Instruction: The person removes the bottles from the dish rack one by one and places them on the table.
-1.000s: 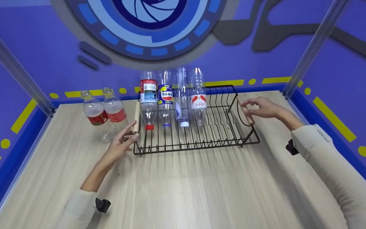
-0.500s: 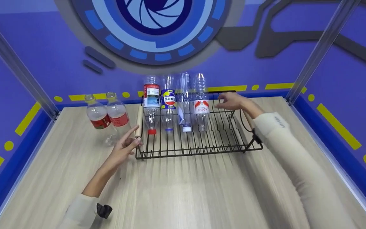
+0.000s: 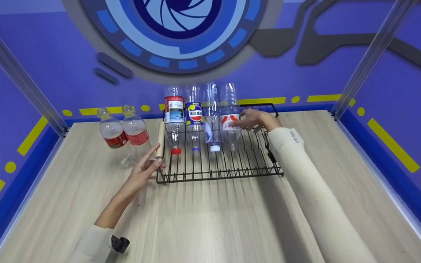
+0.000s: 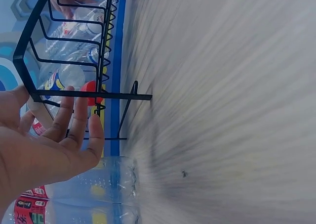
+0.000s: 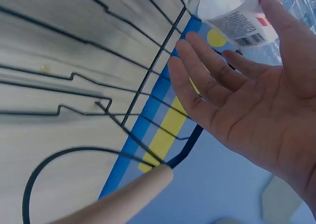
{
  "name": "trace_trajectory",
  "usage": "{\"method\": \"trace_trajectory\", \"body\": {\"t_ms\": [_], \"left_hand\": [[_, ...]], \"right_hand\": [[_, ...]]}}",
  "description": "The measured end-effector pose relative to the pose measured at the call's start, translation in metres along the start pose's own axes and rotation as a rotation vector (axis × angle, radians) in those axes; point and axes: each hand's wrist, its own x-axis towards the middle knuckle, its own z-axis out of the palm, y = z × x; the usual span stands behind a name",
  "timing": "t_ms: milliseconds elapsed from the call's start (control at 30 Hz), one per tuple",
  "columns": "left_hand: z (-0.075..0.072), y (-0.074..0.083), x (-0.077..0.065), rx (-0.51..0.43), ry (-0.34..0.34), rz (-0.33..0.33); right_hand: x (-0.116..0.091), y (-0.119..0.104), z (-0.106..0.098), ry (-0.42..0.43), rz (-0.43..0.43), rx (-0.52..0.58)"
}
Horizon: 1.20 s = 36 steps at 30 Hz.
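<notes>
My left hand rests at the front left corner of a black wire rack, beside its wooden handle. In the left wrist view its fingers lie loosely by the frame bar. Several clear plastic bottles lean neck-down in the rack: a red-capped bottle, a blue-labelled bottle, a white-capped bottle and a bottle with a white and red label. Beside this last one is my right hand, its fingers extended. In the right wrist view my thumb overlaps the label; contact is unclear.
Two uncapped bottles with red labels, a left one and a right one, stand on the wooden table left of the rack. Blue walls enclose the back and sides. The rack's right wooden handle lies below my right hand.
My right hand has moved left from the rack's right handle, over the rack, to the bottle with the white and red label. My left hand has stayed at the rack's front left corner.
</notes>
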Motion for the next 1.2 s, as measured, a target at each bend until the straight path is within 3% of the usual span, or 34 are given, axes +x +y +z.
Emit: {"method": "trace_trajectory", "body": {"t_ms": [433,700,1200], "left_hand": [[0.01,-0.009,-0.001,-0.005,0.012,0.028],[0.009,-0.009,0.001,-0.007,0.021,0.041],[0.001,-0.007,0.004,0.008,0.035,0.059]], "right_hand": [[-0.002,0.001,0.012,-0.028,0.136,0.126],[-0.004,0.003,0.015,-0.057,0.127,0.114],[-0.011,-0.002,0.009,0.06,0.101,0.201]]}}
